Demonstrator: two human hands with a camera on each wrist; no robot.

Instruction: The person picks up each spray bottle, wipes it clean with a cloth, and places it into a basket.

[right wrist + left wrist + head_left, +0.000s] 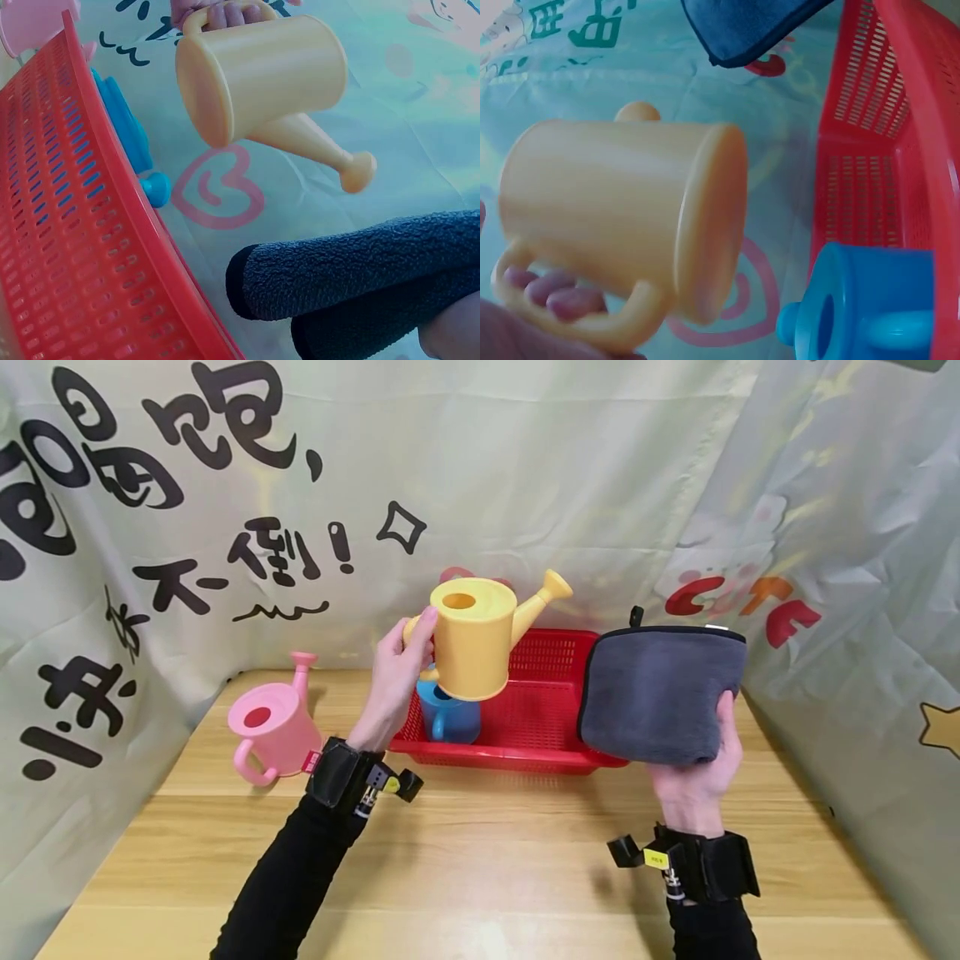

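Observation:
My left hand (401, 668) grips the handle of a yellow watering can (474, 643), holding it upright above the red basket, its spout pointing right. In the left wrist view, fingers wrap through the can's handle (634, 315). On the right, my right hand (705, 768) holds a folded dark grey cloth (660, 693) with black edging, raised over the basket's right end. The right wrist view shows the cloth (360, 262) folded in layers, below the can's spout (307, 142). A blue watering can (453, 714) sits in the basket's left part, partly hidden by the yellow can.
The red perforated basket (517, 758) stands at the back of the wooden table (480, 852). Left of it, a pink watering can (281, 727) rests on the tabletop. Behind hangs a pale printed curtain (570, 460), which also runs along both sides.

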